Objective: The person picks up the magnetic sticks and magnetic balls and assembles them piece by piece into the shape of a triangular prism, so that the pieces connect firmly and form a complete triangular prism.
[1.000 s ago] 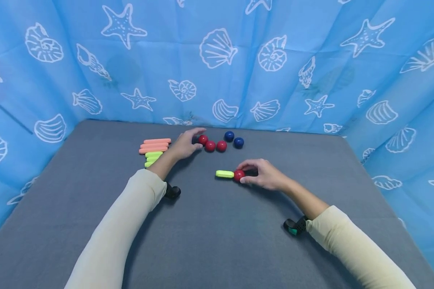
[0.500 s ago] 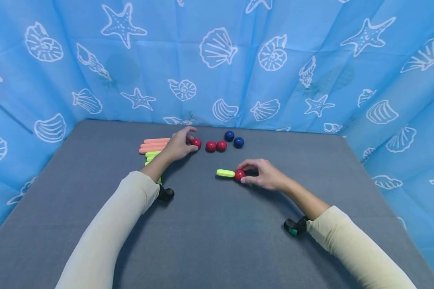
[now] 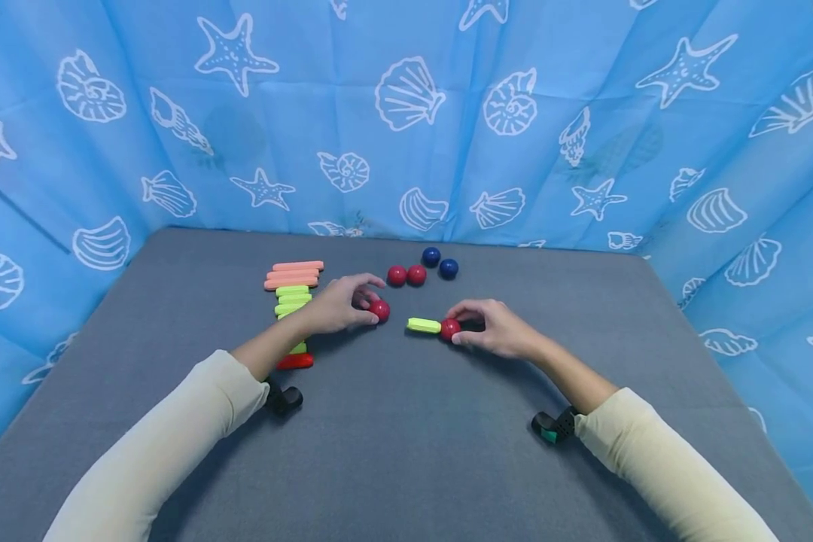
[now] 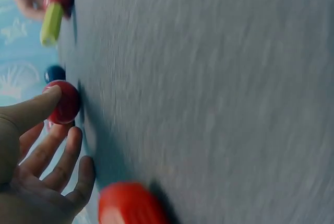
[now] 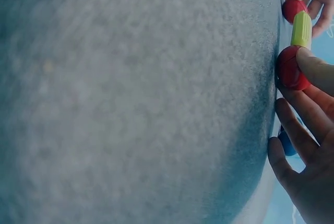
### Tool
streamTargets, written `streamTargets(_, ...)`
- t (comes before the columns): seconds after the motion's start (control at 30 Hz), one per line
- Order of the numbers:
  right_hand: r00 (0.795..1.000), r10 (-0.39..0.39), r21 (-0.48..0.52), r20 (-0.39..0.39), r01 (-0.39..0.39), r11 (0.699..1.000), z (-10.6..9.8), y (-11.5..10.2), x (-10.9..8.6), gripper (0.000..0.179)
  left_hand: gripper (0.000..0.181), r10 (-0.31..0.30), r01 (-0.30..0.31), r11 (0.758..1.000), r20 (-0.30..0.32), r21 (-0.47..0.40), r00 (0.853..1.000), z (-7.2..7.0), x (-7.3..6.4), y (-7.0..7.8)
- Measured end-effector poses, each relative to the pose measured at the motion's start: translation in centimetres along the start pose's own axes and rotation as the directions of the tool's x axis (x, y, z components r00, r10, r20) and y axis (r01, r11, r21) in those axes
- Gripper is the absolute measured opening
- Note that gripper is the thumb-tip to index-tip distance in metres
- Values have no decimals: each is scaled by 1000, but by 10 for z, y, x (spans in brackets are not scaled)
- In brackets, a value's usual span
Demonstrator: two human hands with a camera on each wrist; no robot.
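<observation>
In the head view my left hand (image 3: 342,305) pinches a red ball (image 3: 379,310) between thumb and fingers, just left of a yellow-green stick (image 3: 423,325). My right hand (image 3: 497,329) grips a second red ball (image 3: 450,329), which sits against the right end of that stick. The left wrist view shows the thumb lying on the left-hand ball (image 4: 65,102), its other fingers spread behind. From the right wrist, the thumb and fingers hold the ball (image 5: 292,68) at the stick's near end (image 5: 301,30). A gap separates the left-hand ball from the stick's free end.
Two more red balls (image 3: 406,275) and two blue balls (image 3: 440,263) lie at the back of the grey table (image 3: 406,452). Orange sticks (image 3: 294,275), yellow-green sticks (image 3: 293,299) and a red stick (image 3: 296,361) lie in a column at left, partly behind my left forearm. A blue curtain hangs behind.
My left hand has taken hold of the leftmost red ball, drawn it left from the back row, then brought it nearer, toward the stick. The right hand stays nearly still with its ball and stick.
</observation>
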State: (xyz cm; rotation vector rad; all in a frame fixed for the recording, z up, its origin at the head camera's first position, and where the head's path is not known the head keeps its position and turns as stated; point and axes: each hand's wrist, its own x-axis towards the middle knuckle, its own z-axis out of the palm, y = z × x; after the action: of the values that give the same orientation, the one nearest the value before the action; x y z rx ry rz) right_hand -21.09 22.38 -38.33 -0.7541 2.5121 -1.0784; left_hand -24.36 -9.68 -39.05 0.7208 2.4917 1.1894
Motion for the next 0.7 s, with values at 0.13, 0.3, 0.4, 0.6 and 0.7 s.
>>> streamTargets(0.13,1000,3,-9,-2,-3,1000,0,0,0,37,58,45,-43,999,59,-33,997,10,-2,10)
streamTargets(0.3,1000,5,-15,-2,-5,1000,2,-1,2,37,58,68,-64,997,77,-47,995,18,-1,16)
streamTargets(0.4,1000,2,-19,2,-2,1000,2,-1,3,37,57,70,-68,997,63,-44,996,18,-1,16)
streamTargets(0.6,996,-80,28,30,79,996,-1,0,3,49,54,79,-76,996,57,-50,995,19,2,14)
streamTargets(0.7,989,-135,68,59,131,989,-2,0,3,52,53,92,-89,995,61,-51,994,19,4,13)
